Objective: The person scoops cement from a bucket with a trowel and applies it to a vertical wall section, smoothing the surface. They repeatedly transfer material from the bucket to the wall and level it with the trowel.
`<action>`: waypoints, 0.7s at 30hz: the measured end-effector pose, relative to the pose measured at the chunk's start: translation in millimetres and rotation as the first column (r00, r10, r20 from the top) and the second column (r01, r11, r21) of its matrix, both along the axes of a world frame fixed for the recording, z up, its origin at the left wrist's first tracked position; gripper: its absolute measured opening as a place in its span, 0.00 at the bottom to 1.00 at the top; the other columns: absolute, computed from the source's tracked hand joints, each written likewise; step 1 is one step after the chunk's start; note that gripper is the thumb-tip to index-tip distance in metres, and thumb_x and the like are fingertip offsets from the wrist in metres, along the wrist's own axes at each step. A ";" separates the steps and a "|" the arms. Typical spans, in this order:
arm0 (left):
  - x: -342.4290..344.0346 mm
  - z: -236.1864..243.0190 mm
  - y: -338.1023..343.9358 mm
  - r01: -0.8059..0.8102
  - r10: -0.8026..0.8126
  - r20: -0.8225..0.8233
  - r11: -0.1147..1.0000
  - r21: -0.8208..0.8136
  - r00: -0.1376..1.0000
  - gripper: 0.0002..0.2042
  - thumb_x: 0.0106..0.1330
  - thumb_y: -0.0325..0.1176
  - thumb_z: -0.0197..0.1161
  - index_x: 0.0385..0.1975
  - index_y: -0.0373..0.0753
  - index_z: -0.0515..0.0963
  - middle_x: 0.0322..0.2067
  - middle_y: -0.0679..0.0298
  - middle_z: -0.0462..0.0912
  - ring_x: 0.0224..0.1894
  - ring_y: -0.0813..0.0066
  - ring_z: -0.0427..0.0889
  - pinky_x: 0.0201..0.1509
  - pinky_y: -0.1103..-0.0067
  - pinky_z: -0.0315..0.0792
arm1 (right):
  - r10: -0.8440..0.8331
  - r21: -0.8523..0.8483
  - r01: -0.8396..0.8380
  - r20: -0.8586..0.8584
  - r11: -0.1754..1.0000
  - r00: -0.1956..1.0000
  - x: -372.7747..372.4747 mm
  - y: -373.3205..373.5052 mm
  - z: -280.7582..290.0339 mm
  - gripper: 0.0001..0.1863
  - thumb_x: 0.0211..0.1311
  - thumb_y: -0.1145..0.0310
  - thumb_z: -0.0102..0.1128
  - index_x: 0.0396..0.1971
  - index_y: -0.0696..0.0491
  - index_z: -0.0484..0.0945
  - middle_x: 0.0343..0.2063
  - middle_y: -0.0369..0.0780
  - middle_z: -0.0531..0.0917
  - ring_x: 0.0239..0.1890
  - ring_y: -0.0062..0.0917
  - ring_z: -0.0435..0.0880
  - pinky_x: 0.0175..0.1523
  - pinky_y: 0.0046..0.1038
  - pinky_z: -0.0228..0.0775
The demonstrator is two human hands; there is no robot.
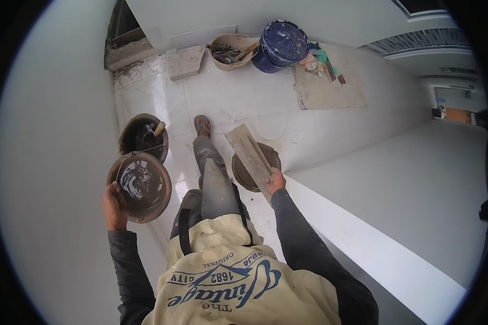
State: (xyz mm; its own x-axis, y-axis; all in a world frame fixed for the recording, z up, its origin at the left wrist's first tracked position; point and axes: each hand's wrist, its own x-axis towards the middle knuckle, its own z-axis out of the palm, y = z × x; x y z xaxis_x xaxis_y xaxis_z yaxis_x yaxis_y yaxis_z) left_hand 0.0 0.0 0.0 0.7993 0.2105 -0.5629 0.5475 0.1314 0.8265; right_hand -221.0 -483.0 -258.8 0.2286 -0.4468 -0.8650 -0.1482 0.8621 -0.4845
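Observation:
My left hand (114, 206) is closed on the wire handle of a brown bucket (146, 187) holding murky liquid, at left. Behind it stands a dark bucket (135, 130) with a wooden-handled tool (159, 129) in it. My right hand (275, 181) grips a long, flat plastering float (246, 151) with a raised handle, at right of my legs. A wide bucket (274, 157) with grey-brown contents sits below the float, partly hidden by it.
A tub of tools (226, 54), a lidded blue bucket (284, 46) and a grey block (184, 65) stand along the back wall. A dusty board (331, 95) with coloured scraps lies beside them. A white ledge (363, 233) runs along my right; a wall (49, 162) rises at left.

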 end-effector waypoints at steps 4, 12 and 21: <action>-1.0 31.5 21.1 -0.066 0.069 -0.049 0.997 0.044 0.996 0.13 0.70 0.33 0.56 0.20 0.45 0.68 0.17 0.78 0.60 0.17 0.88 0.55 0.21 0.82 0.48 | 0.021 0.071 -0.012 -0.121 0.997 0.992 50.9 29.9 -4.2 0.27 0.63 0.60 0.64 0.59 0.54 0.71 0.51 0.43 0.68 0.42 0.28 0.69 0.42 0.30 0.70; 104.1 52.8 -22.9 -0.062 0.069 -0.179 0.997 0.048 0.981 0.14 0.69 0.32 0.56 0.18 0.44 0.66 0.17 0.76 0.59 0.19 0.85 0.52 0.23 0.79 0.46 | 0.115 0.052 -0.108 -0.176 0.993 0.978 255.4 8.5 -19.9 0.14 0.65 0.64 0.64 0.46 0.55 0.76 0.36 0.35 0.73 0.32 0.22 0.74 0.38 0.28 0.75; 154.2 68.4 -45.7 -0.026 0.040 -0.305 0.998 0.050 0.951 0.16 0.69 0.33 0.58 0.17 0.43 0.66 0.16 0.75 0.58 0.18 0.84 0.52 0.23 0.79 0.46 | 0.254 0.121 -0.233 -0.201 0.965 0.946 348.6 23.8 -8.7 0.06 0.67 0.67 0.61 0.40 0.49 0.76 0.28 0.31 0.72 0.28 0.18 0.72 0.41 0.25 0.76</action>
